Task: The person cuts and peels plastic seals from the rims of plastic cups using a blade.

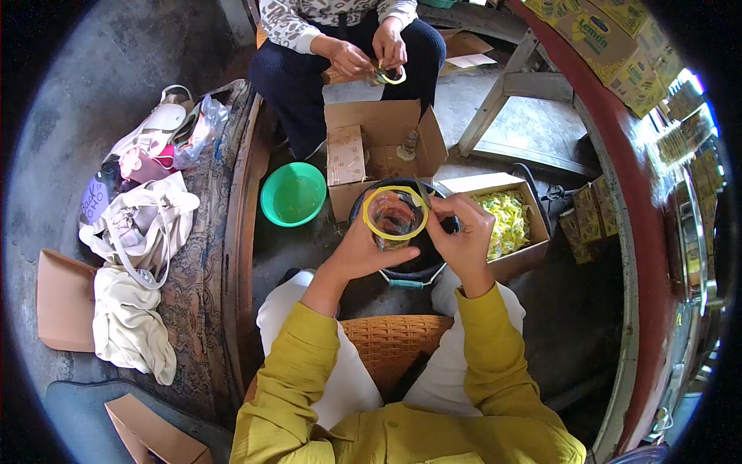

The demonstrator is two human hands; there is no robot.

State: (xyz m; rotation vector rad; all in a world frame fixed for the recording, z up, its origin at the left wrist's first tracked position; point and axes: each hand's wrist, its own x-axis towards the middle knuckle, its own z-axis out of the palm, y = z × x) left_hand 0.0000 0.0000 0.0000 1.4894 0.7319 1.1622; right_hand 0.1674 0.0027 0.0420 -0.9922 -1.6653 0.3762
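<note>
My left hand (357, 251) is wrapped round a clear plastic jar (395, 213) with a yellow rim. The jar's open-looking round end faces up toward me, and fingers show through its wall. At the right side of the rim, my right hand (465, 226) pinches a thin dark blade-like strip (422, 192); its exact kind is unclear. Both hands are above a black bucket (413, 272) with a teal handle grip. Just right of my right hand stands a cardboard box of yellow-wrapped small packets (504, 223).
Opposite me, a seated person's hands (369, 56) hold a similar yellow-rimmed piece. Between us is an open cardboard box (386, 139) with a small glass-like container inside. A green basin (294, 194) stands left. Bags (143, 213) lie on a patterned bench; a red-edged table (595, 100) borders the right.
</note>
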